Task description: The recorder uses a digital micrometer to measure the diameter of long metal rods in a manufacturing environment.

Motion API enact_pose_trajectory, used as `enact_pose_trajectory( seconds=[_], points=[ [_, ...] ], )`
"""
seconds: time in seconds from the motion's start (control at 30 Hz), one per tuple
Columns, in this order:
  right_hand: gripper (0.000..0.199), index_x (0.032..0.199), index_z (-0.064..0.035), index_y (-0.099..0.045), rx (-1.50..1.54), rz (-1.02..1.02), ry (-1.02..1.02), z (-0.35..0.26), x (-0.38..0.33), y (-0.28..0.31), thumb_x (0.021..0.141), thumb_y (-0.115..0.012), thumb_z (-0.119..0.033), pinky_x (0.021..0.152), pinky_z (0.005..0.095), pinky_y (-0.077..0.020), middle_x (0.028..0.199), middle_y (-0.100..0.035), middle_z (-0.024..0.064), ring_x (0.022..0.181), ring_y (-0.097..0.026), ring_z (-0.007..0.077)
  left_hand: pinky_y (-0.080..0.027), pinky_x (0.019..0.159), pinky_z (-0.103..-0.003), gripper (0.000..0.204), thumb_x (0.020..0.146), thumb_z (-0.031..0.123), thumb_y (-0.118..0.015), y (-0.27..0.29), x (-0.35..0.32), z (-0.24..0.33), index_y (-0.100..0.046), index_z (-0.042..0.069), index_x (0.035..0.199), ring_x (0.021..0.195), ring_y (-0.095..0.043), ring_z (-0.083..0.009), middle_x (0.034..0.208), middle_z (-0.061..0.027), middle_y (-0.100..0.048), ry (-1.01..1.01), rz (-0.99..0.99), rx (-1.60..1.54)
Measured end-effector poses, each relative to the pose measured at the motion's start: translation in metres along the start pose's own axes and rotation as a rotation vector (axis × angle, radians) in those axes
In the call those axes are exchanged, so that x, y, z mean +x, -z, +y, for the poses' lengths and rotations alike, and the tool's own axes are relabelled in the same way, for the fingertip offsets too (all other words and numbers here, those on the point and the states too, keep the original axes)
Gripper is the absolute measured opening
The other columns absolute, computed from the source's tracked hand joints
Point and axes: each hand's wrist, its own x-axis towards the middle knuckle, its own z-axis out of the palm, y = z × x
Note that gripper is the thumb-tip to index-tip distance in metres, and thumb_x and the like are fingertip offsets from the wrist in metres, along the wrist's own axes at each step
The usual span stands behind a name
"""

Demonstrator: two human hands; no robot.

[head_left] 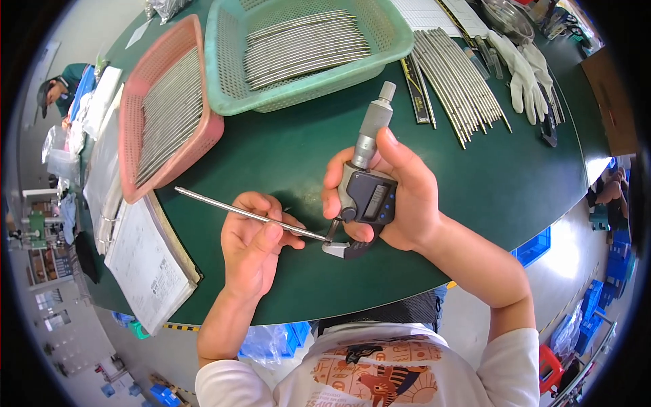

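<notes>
My left hand [254, 241] pinches a thin metal rod [217, 203] between thumb and fingers. The rod slants from upper left down to the right. Its right end lies at the measuring gap of a digital micrometer [369, 190], by the anvil; whether the jaws touch it I cannot tell. My right hand [407, 186] is closed round the micrometer's dark body, thumb up along the silver barrel and fingers on its left side. The micrometer's small display faces up.
Metal rods lie in a green basket [305, 98] and a pink basket [210, 132]. More loose rods [458, 88] lie at the right, beside white gloves [519, 74]. An open binder [146, 264] is at the left of the green table [285, 298]. Another person [64, 88] is at the far left.
</notes>
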Motion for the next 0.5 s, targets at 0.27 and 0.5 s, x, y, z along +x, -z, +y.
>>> enact_pose_trajectory(
  seconds=[0.27, 0.5],
  points=[
    [0.060, 0.086, -0.0006, -0.052, -0.004, 0.026, -0.023, -0.0010, -0.0012, -0.0033, 0.084, -0.024, -0.054, 0.041, 0.0226, -0.0379, 0.069, -0.057, 0.0110, 0.044, -0.047, 0.0132, -0.054, 0.060, -0.028, 0.021, 0.078, 0.001, -0.056, -0.0007, -0.0011, -0.0035, -0.043, 0.003, 0.093, 0.079, -0.058, -0.0209, 0.087, -0.0068, -0.045, -0.037, 0.009, 0.061],
    [0.059, 0.089, 0.0002, -0.048, 0.100, 0.048, -0.124, -0.0007, 0.0018, 0.0016, 0.085, -0.020, -0.052, 0.037, 0.0237, -0.0369, 0.071, -0.054, 0.0148, 0.038, -0.042, 0.0163, -0.054, 0.063, -0.030, 0.022, 0.078, -0.001, -0.054, 0.0007, -0.0009, -0.0003, -0.041, 0.002, 0.095, 0.086, -0.058, -0.0240, 0.091, -0.0076, -0.044, -0.031, -0.063, 0.081]
  ],
)
